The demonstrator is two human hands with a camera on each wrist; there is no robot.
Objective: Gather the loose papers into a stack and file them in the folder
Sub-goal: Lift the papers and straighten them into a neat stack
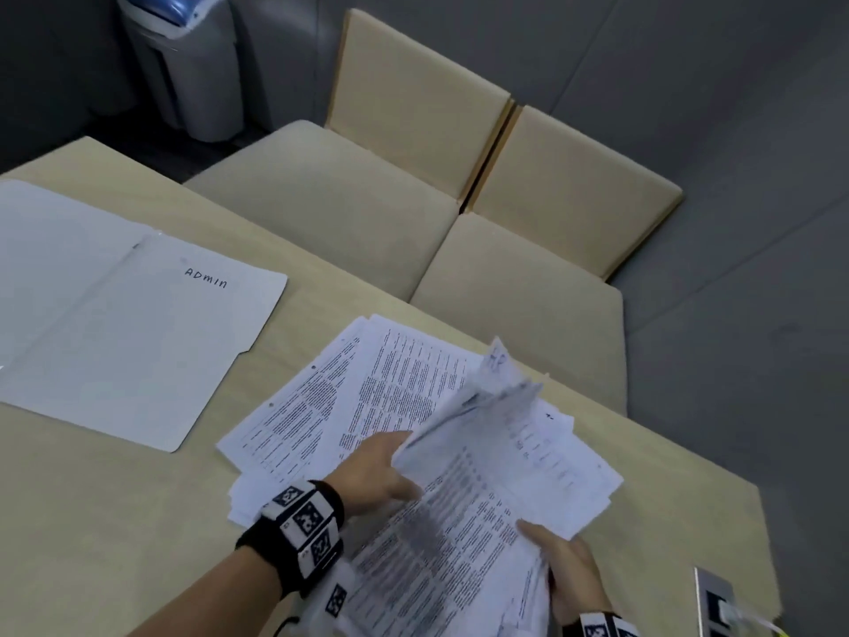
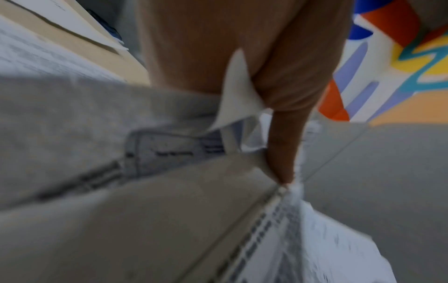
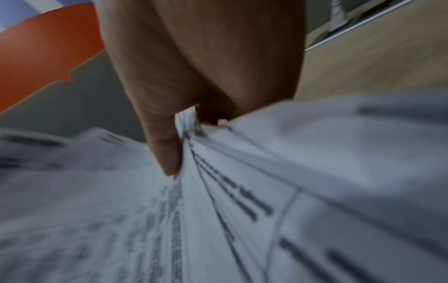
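Observation:
A white folder [image 1: 138, 324] marked "ADMIN" lies open on the left of the table. Several printed papers [image 1: 376, 397] are spread loosely on the table to its right. My left hand [image 1: 399, 457] grips the left edge of a lifted bundle of sheets [image 1: 482, 452], which fans upward. In the left wrist view a paper corner [image 2: 240, 95] is pinched between thumb and fingers. My right hand [image 1: 546, 554] holds the near edge of the same sheets. In the right wrist view its thumb [image 3: 167, 149] presses on the paper edges [image 3: 191, 126]. Both wrist views are blurred.
Two beige chairs [image 1: 349, 213] stand along the table's far edge. A grey bin [image 1: 183, 62] is on the floor beyond them. A metal-framed box [image 1: 716, 599] is set near the table's right corner. Bare light-wood table [image 1: 92, 521] shows at the near left.

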